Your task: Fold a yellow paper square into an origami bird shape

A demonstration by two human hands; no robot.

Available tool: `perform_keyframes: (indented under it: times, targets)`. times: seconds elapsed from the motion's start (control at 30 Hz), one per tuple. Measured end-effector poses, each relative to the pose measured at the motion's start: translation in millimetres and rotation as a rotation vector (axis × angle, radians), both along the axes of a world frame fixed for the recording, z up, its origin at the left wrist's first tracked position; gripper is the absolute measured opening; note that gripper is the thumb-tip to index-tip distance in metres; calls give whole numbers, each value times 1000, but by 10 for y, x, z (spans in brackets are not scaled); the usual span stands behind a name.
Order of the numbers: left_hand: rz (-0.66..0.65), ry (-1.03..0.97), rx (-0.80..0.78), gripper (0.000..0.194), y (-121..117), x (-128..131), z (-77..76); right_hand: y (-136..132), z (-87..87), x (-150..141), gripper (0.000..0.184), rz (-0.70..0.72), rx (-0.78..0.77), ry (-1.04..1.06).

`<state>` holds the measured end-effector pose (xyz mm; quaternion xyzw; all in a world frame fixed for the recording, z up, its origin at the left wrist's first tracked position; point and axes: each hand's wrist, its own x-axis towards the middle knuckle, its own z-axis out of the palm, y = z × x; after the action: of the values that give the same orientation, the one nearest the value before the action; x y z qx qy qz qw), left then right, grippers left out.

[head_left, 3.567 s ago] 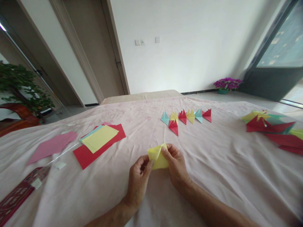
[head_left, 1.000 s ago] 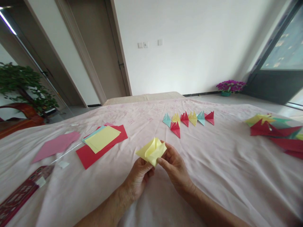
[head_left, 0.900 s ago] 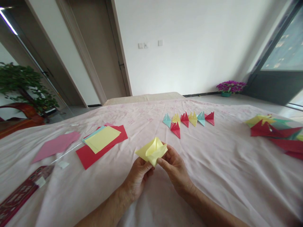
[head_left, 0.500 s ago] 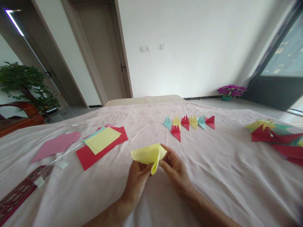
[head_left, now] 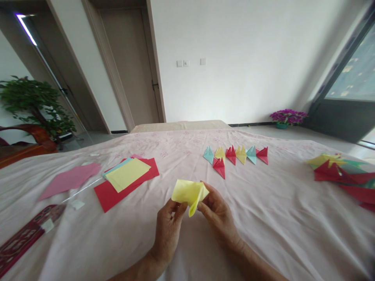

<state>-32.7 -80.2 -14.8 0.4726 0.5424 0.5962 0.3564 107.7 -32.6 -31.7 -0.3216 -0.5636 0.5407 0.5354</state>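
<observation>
Both hands grasp one folded piece of yellow paper [head_left: 186,190], held in front of me over the near middle of the cloth-covered surface [head_left: 272,218]. Left hand [head_left: 168,228]: forearm rises from the lower edge, wrist bent, knuckles outward; thumb points up and inward, pinching the paper's lower left part against the curled fingers. Right hand [head_left: 219,216]: forearm slants in from lower right; thumb lies near the dangling fold, fingers bent behind the right corner, their grip partly hidden. Paper spreads broad on the left side; a narrow fold hangs down between my two thumbs. Hands near each other, apart from everything else. Beyond them, toward the right, a row of small folded pieces [head_left: 231,156], red, yellow and pale blue, with one red piece [head_left: 219,168] nearer me. Left of my left hand, a yellow sheet [head_left: 129,175] tops a red sheet [head_left: 107,198].
</observation>
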Motion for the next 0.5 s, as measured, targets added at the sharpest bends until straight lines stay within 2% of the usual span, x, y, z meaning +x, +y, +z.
perform_keyframes:
  times: [0.23, 0.37, 0.5]
  targets:
    - [89, 137, 89, 16, 30, -34, 0, 10, -3, -4, 55, 9, 2, -22]
    - [63, 164, 90, 13, 26, -41, -32, 7, 2, -19, 55, 2, -15, -30]
    - [-32, 209, 161, 12, 0, -50, -21, -16, 33, -46, 57, 15, -79, 30]
